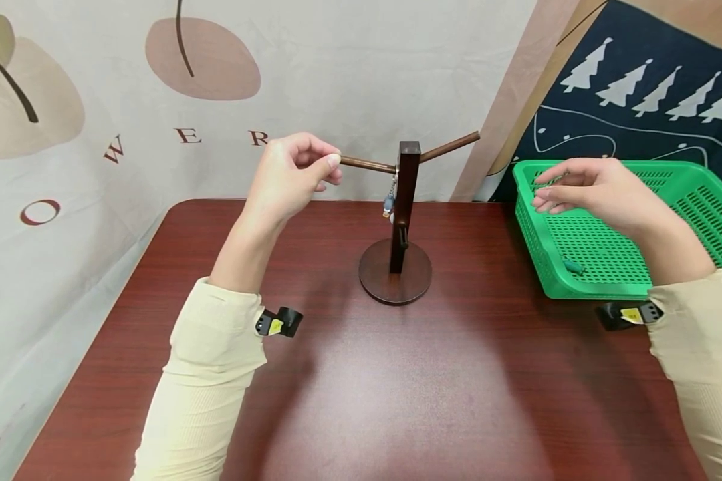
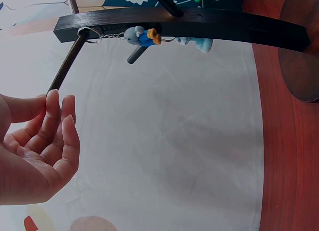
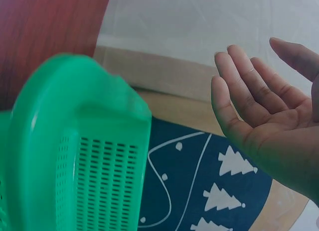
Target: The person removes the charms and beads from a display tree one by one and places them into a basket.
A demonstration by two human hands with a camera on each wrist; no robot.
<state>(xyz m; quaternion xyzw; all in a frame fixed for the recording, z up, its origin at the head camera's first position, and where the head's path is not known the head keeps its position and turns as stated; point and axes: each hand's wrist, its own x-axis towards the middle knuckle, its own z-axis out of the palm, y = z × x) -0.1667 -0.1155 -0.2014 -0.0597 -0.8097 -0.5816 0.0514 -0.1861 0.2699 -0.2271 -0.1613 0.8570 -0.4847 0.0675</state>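
A dark wooden stand (image 1: 404, 200) with a round base stands upright on the table. My left hand (image 1: 289, 175) pinches the tip of its left peg (image 1: 368, 164) between thumb and fingertips. From that peg, close against the post, a keychain (image 2: 144, 36) hangs by its metal ring, with a grey-headed figure in blue and orange. Lower on the post, a light blue figure (image 2: 197, 43) shows partly behind it. My right hand (image 1: 602, 194) is held over the green basket (image 1: 532, 247), fingers loosely bent and holding nothing.
A small teal item (image 1: 573, 266) lies in the basket, which stands at the back right of the reddish-brown table (image 1: 397, 387). Another peg (image 1: 451, 145) slants up to the right, and a short peg (image 1: 404, 236) sticks out lower down. A printed cloth (image 1: 349, 73) hangs behind.
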